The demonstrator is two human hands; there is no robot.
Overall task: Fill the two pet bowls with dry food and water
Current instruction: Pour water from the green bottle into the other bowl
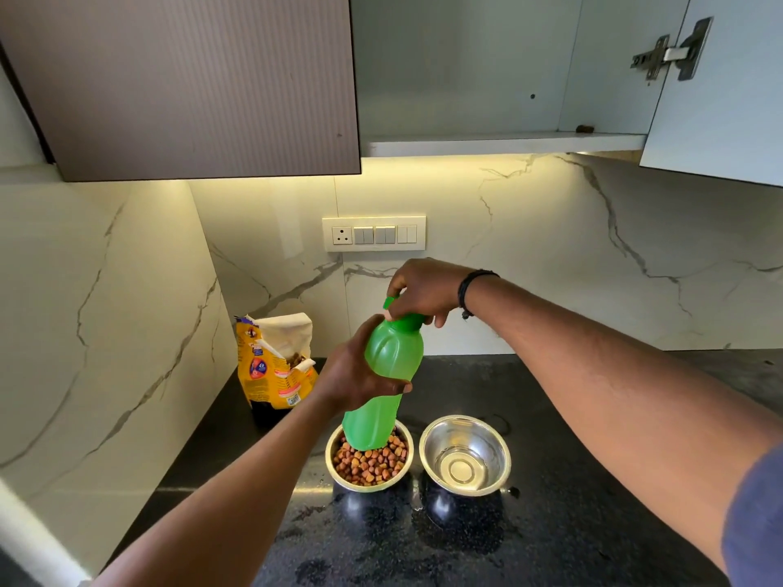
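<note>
Food bag [275, 366] stands left of the bowls, top torn open. Left hand [360, 374] grips the green bottle [385, 383] above the kibble bowl [369, 457]. Right hand [423, 292] pinches its cap [404, 320]. Water bowl [465, 454] sits just right on the bench [572, 480].

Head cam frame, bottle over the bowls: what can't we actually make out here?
- Bottle cap: head view, right hand covers it; open or closed unclear.
- Green bottle contents: opaque plastic, water level unreadable.
- Kibble bowl: far side hidden behind bottle base.
- Steel bowl: glare; a little water seems there, depth unclear.
- Food bag print: too small to read.
- Left hand fingers: behind bottle.
</note>
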